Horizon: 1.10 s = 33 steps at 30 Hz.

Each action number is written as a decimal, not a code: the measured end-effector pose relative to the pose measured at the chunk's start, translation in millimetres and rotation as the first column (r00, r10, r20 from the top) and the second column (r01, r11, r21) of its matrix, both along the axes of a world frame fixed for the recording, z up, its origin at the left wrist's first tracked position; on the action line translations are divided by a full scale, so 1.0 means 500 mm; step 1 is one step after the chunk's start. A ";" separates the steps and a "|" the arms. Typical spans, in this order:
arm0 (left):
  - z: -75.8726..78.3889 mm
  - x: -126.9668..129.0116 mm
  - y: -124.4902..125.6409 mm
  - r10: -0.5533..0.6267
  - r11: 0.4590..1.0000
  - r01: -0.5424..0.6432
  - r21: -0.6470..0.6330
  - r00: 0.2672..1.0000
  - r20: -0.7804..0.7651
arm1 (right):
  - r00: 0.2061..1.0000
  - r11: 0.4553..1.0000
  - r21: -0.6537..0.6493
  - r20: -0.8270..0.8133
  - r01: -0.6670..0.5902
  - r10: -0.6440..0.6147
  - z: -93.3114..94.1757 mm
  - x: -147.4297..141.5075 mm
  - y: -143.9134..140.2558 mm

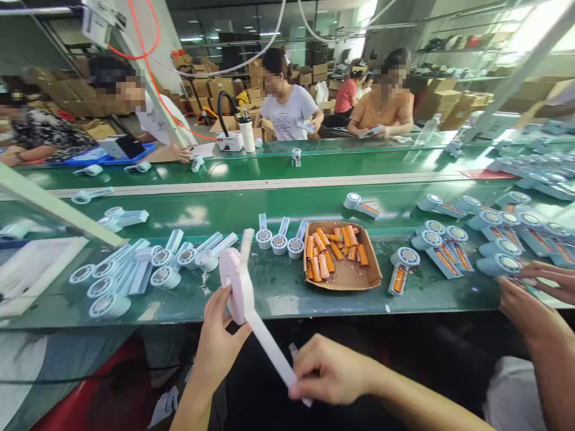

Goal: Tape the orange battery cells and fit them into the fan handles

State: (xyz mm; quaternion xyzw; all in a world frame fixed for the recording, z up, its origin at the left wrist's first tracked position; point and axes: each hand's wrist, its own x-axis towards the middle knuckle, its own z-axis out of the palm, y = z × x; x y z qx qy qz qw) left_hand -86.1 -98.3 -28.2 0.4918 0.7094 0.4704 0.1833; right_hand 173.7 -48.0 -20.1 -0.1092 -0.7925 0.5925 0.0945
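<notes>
Right hand [326, 371] fingers pinch the tape strip [269, 344]; left hand [220, 341] fingers grip the tape roll [234, 284] (no legible writing). Cardboard tray [345, 276] holds orange cells [335, 245].

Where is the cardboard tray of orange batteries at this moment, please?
In the head view, the cardboard tray sits centre-right on the green table, between three fan shells and a battery-fitted fan.

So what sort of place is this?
Probably a factory assembly line: a long green bench with people seated along it, rows of small fan parts, a box of orange batteries, and stacked cartons behind.
</notes>
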 end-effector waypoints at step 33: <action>-0.051 0.062 0.079 -0.216 0.953 0.302 0.035 0.755 -0.619 | 0.444 0.391 -0.478 -0.002 0.787 -0.896 0.072 0.061 0.146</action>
